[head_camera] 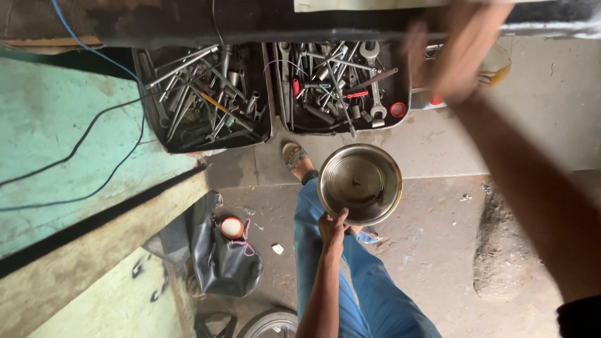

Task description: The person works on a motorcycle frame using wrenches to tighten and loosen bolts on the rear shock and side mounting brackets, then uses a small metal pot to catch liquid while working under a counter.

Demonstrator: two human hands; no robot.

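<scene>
left hand (332,226): closed on the near rim of a steel bowl (360,183), thumb over the lip, fingers hidden under it
bowl vs grip: bowl sits just beyond the hand, away from the body; only the rim edge nearest the wrist is pinched, rest hangs free
bowl place: held in the air above the concrete floor (438,250), over the blue trouser leg (363,294) and near the sandalled foot (293,156), just short of the right tool tray (341,84)
bowl facing: mouth up toward the camera, inside shows, a small dark speck near the middle
bowl axis: round, no long axis to tell; roughly level, slight tilt cannot be judged
right hand (454,53): raised at the top of the view, blurred, fingers spread loose, holds nothing visible; whether it touches anything, cannot tell
right hand nearest: right tool tray edge and a red-capped item (398,109)
trays: two dark trays side by side, left tool tray (203,97) and the right one, both full of spanners and sockets
other: black bag (222,260) on the floor, green bench (56,144) with blue cable (94,53)
</scene>
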